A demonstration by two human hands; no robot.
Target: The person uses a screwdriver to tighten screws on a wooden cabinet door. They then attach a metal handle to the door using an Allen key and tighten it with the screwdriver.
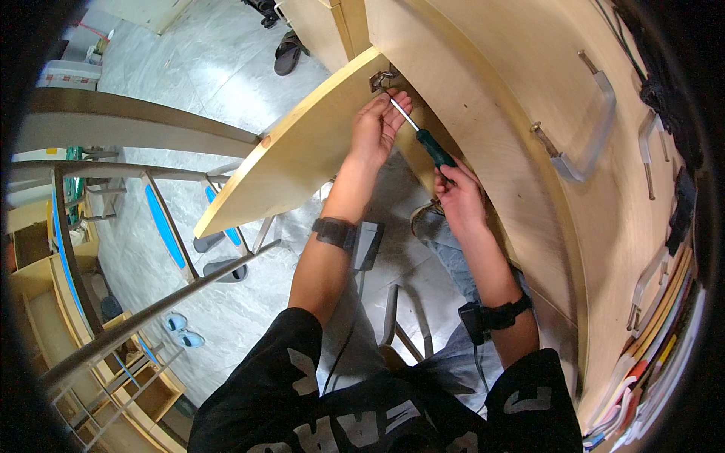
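A screwdriver [436, 148] with a dark green handle and a bright metal shaft slants up toward a metal hinge [380, 80] on a pale wooden cabinet door [298, 151]. My right hand [459, 198] is closed round the lower end of the handle. Up by the hinge, my left hand [377, 124] has its fingers curled about the tip end of the shaft. Those fingers hide the tip, and whether a screw sits there cannot be seen. The door stands swung out from the wooden cabinet [483, 98].
Metal handles [596, 136] stick out from the cabinet front at right, above stacked papers and folders [649, 355]. A metal frame with rails [162, 321] stands at left. Slippers [183, 330] and a grey pedal-like box [368, 245] with a cord lie on the tiled floor.
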